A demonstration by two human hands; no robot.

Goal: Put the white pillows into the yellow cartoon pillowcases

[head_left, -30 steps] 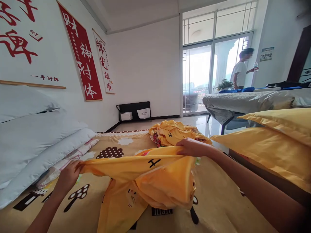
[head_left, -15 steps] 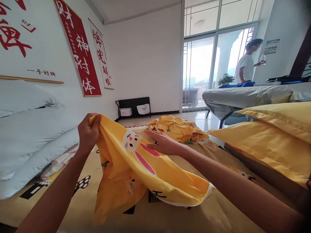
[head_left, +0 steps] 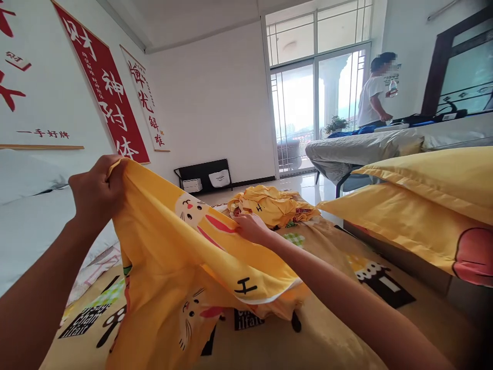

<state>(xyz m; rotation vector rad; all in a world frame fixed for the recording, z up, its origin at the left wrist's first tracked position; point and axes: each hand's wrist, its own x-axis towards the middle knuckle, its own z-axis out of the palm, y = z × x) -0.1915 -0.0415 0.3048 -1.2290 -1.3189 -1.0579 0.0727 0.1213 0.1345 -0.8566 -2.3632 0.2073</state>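
A yellow pillowcase (head_left: 162, 226) printed with white rabbits hangs in front of me, its lower part spread over the patterned bed sheet (head_left: 339, 329). My left hand (head_left: 96, 187) is closed round one corner and holds it up at the left. Farther right, my right hand (head_left: 252, 227) pinches the upper edge near a rabbit's pink ears. The white-trimmed edge sags below my right wrist. Just beyond that hand lies a crumpled heap of yellow cloth (head_left: 275, 205) on the bed.
White pillows (head_left: 34, 226) are stacked at the left. Yellow-cased pillows (head_left: 416, 205) lie at the right. Behind them stands a table (head_left: 346, 150) under a grey cover. A person (head_left: 373, 97) with a bottle is near the glass doors. A black rack (head_left: 202, 174) stands against the wall.
My left hand has moved left and up, drawing the pillowcase corner with it. My right hand has gone from spread fingers to gripping the edge. The view has turned slightly right.
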